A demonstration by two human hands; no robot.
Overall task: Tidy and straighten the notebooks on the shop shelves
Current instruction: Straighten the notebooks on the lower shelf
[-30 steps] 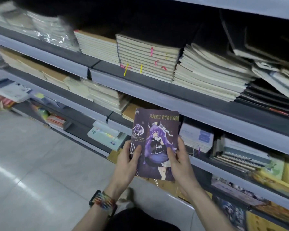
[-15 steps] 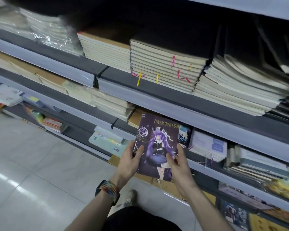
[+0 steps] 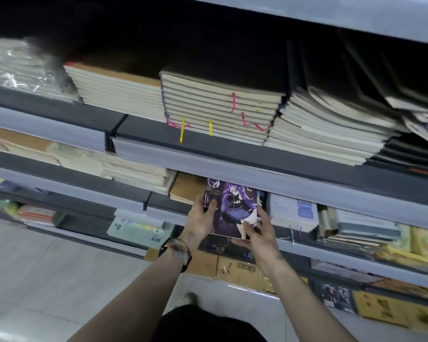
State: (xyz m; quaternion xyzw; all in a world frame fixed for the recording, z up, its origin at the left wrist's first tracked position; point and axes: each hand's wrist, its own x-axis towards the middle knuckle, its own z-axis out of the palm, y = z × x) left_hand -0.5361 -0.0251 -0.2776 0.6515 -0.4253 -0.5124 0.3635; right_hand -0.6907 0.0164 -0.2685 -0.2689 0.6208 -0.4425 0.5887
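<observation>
A purple notebook (image 3: 232,206) with a cartoon girl on its cover lies half under the pale front lip of a middle shelf (image 3: 307,191); its top is hidden by that lip. My left hand (image 3: 203,223) grips its left edge, thumb on the cover. My right hand (image 3: 257,233) holds its lower right corner, fingers along the right edge. A brown-covered notebook stack (image 3: 185,188) lies just left of it, and a white stack with blue labels (image 3: 292,213) just right.
The shelf above carries tall stacks of cream-paged notebooks (image 3: 220,107); those at the right (image 3: 331,124) lean and splay. Lower shelves hold mixed notebooks and a green pack (image 3: 134,230). Cardboard (image 3: 232,270) sits below my hands. Grey tiled floor (image 3: 47,280) lies to the left.
Both hands have carried the purple notebook up and forward, from in front of the shelves into the middle shelf slot. Its title is now hidden under the shelf lip.
</observation>
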